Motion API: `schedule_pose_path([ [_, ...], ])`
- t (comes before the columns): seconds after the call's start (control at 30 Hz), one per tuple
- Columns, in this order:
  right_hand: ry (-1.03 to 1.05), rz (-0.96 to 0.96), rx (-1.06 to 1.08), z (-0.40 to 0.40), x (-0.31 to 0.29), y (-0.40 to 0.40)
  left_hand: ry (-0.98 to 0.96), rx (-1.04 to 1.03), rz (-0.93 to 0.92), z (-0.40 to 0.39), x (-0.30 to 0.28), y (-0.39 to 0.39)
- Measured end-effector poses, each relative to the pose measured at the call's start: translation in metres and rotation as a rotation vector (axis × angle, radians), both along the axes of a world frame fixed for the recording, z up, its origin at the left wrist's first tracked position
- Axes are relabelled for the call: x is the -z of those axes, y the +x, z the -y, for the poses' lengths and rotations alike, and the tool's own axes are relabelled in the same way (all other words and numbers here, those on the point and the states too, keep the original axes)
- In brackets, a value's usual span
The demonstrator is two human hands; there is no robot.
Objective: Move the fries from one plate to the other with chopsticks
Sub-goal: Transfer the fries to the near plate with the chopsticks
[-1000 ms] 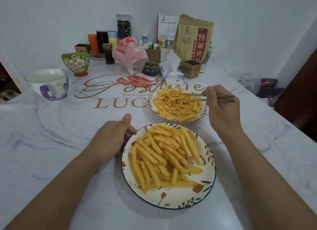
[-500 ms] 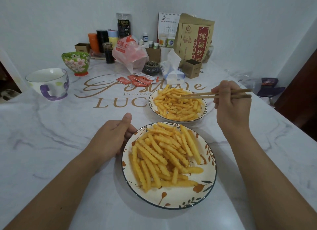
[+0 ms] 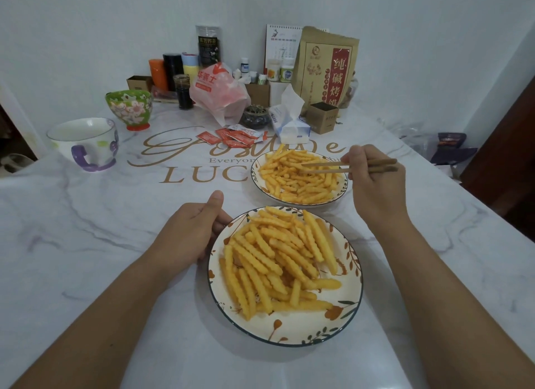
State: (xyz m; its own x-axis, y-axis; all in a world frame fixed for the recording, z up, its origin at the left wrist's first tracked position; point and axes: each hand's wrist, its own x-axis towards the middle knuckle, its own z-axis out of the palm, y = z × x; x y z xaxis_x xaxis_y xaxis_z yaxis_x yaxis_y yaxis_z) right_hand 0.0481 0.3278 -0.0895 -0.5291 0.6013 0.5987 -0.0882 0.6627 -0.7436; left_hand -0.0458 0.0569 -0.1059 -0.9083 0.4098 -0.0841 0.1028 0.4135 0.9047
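Since a moment ago, the right hand has swung the chopsticks back left; it pinches them, tips over the far plate and its fries, long axis pointing left. The left hand grips the near plate.

Home dining spot: marble table w/ mug, tissue box, calendar, snack bag.

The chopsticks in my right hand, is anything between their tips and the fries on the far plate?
Nothing visible. The right hand holds the chopsticks with their tips already over the fries on the far plate. The tissue box and sauce packets lie beyond the plate.
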Motion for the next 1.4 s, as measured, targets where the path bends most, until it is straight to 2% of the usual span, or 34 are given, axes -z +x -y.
schedule_pose_path([
  [0.1, -0.044, -0.019, 0.009, 0.005, -0.001, 0.0, -0.009, -0.004, -0.005, 0.001, -0.001, 0.0],
  [0.27, -0.387, -0.316, 0.055, 0.022, -0.039, 0.024, 0.004, 0.004, 0.0, 0.003, -0.002, 0.003],
  [0.43, -0.509, -0.297, 0.042, 0.034, -0.071, 0.064, -0.006, -0.001, -0.012, 0.003, -0.003, 0.003],
  [0.6, -0.41, -0.111, 0.014, 0.048, -0.074, 0.081, -0.003, -0.01, -0.019, 0.002, -0.002, 0.003],
  [0.77, -0.44, -0.291, 0.042, 0.039, -0.08, 0.072, 0.006, 0.016, -0.017, 0.003, 0.003, -0.001],
  [0.83, -0.403, -0.299, 0.05, 0.028, -0.075, 0.06, 0.006, 0.018, -0.022, 0.003, 0.005, -0.003],
  [1.0, -0.104, 0.005, -0.013, -0.001, -0.05, 0.019, 0.034, 0.01, -0.009, 0.002, 0.008, -0.006],
  [1.13, 0.03, 0.169, -0.081, -0.005, -0.045, 0.001, 0.062, 0.008, 0.006, 0.001, 0.007, -0.005],
  [1.27, 0.113, 0.23, -0.111, -0.008, -0.049, -0.009, 0.037, 0.01, -0.006, 0.002, 0.006, -0.005],
  [1.4, 0.069, 0.188, -0.091, -0.014, -0.061, -0.013, 0.022, 0.003, -0.014, 0.002, 0.006, -0.005],
])
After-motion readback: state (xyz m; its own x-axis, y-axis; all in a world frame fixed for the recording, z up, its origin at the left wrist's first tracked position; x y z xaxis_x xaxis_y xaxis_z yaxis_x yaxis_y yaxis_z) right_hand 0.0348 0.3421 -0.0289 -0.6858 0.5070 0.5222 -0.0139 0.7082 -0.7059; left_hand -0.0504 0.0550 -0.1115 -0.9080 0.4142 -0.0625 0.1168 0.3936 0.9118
